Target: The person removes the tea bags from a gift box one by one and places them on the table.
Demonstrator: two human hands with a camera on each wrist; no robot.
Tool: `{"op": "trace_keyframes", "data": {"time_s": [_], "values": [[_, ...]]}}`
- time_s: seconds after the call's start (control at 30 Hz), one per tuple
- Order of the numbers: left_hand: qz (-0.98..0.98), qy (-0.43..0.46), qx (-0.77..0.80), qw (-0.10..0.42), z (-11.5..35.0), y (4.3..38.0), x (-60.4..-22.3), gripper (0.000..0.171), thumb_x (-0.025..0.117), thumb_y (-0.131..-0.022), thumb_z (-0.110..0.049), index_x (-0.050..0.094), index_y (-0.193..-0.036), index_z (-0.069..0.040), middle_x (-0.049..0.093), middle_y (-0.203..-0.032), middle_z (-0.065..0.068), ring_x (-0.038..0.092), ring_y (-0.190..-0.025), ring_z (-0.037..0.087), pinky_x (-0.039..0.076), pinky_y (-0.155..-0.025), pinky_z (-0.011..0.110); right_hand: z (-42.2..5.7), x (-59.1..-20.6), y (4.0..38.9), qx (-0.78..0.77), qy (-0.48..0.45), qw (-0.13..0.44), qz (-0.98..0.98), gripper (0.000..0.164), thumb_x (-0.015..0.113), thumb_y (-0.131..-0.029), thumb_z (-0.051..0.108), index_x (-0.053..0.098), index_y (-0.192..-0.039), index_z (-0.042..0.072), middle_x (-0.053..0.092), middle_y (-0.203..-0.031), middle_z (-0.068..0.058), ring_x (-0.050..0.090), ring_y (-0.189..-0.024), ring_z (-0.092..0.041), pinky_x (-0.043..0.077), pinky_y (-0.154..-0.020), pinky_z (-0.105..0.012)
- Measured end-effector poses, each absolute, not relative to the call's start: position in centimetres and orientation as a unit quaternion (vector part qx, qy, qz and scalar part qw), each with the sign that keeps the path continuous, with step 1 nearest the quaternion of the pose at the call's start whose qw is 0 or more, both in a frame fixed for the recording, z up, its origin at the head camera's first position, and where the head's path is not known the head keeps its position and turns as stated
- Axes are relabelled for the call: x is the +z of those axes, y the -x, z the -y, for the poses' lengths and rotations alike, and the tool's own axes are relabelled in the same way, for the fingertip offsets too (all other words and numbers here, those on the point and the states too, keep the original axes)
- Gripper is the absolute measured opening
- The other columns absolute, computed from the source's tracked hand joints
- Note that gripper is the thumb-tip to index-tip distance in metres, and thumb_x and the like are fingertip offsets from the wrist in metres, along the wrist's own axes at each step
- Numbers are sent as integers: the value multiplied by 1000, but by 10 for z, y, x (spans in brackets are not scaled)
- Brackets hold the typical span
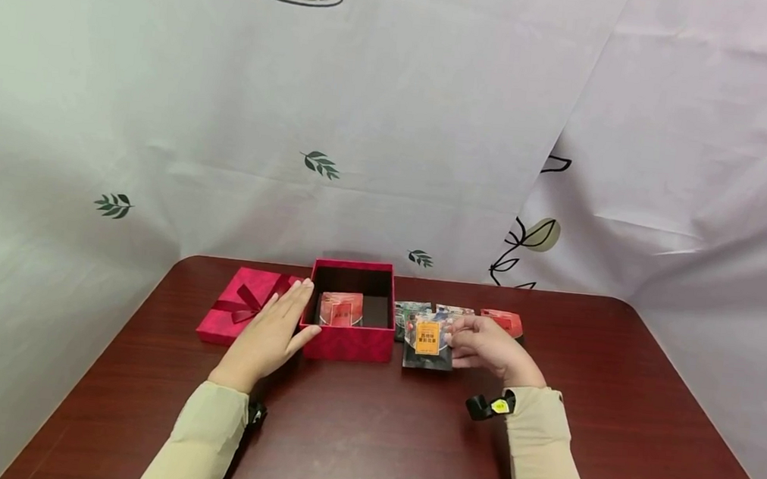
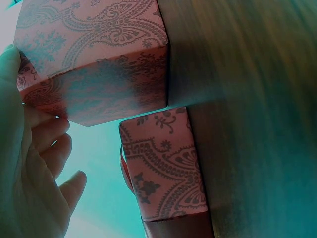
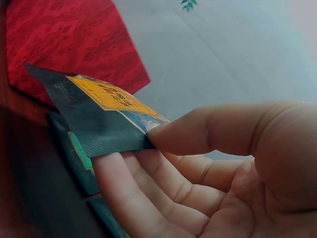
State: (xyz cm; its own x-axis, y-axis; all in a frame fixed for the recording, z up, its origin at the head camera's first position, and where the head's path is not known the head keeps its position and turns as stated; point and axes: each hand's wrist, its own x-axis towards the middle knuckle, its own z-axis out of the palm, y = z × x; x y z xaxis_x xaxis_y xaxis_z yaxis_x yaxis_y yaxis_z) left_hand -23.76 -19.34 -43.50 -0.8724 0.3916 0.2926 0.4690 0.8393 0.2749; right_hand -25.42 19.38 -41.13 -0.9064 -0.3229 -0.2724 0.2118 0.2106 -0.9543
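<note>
In the head view, I see a right hand [image 1: 493, 348] pinching a thin black packet [image 1: 426, 360] at four o'clock from a square red box [image 1: 348, 345] holding one red packet [image 1: 341, 309]; the pinched one partly hides sachets [image 1: 502, 321] at three o'clock. A straight-fingered left hand [image 1: 269, 334] rests at the box's nine-o'clock wall, beside the ribboned lid [image 1: 220, 323]. My left-wrist view shows scrollwork on both; my right-wrist, a thumb [image 3: 198, 131] pressing the packet's bent edge.

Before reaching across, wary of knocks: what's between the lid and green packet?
The left hand and the open box holding a red packet, in the head view.
</note>
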Motion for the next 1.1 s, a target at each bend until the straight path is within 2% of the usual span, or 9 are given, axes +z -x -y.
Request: {"op": "trace_keyframes", "data": {"time_s": [0.27, 0.43, 1.1], "values": [[953, 224, -174, 107, 195, 236, -435, 80, 61, -99, -43, 29, -158, 1, 27, -165, 18, 24, -151, 40, 20, -121, 59, -189, -429, 257, -603, 51, 250, -756, 18, 59, -97, 6, 60, -110, -6, 63, -92, -8, 65, -73, -15, 63, -74, -37], [953, 224, -173, 110, 195, 236, -436, 80, 61, -99, -43, 29, -158, 1, 28, -164, 18, 24, -151, 40, 21, -121, 59, -187, -435, 256, -591, 53, 263, -760, 14, 59, -95, 4, 61, -106, -5, 64, -89, -8, 67, -69, -15, 63, -71, -36], [954, 223, -171, 104, 193, 237, -435, 81, 61, -99, -44, 29, -158, 0, 27, -165, 17, 23, -152, 38, 20, -121, 57, -172, -437, 251, -540, 5, 259, -801, 10, 60, -92, -4, 62, -102, -7, 64, -88, -16, 63, -55, -14, 61, -56, -32]]}}
